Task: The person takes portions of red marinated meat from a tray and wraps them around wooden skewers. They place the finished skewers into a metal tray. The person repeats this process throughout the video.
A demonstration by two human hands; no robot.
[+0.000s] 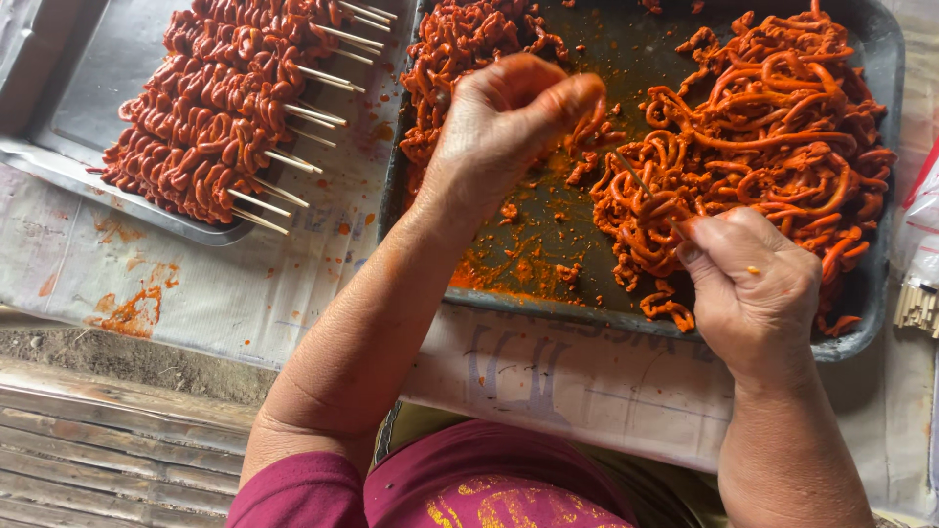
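A: Status on the hands?

B: Left hand (504,112) is over the middle of the dark tray (548,59), fingers curled shut, pinching a strand of the orange-red marinated strips (773,127) between thumb and fingertips. Right hand (753,284) is at the tray's near right, closed around the butt of a thin bamboo skewer (646,188).

A: Skewer orientation?

B: Tilted, tip pointing up-left toward the left hand. Tip sits in the edge of the strip pile. Can't tell whether anything is threaded on it.

A: Where's the bulk of the strips?

B: Right half of the dark tray, loose tangled heap. Smaller clump (460,59) at the far left corner of the same tray. Middle is mostly bare, smeared with sauce.

A: Anything else on the counter?

B: Metal tray (59,147) at the far left, holding a row of loaded skewers (215,108), sticks pointing right. Newspaper (293,284) covers the counter, sauce stains near the left tray. Bundle of bare sticks (917,305) at the right edge.
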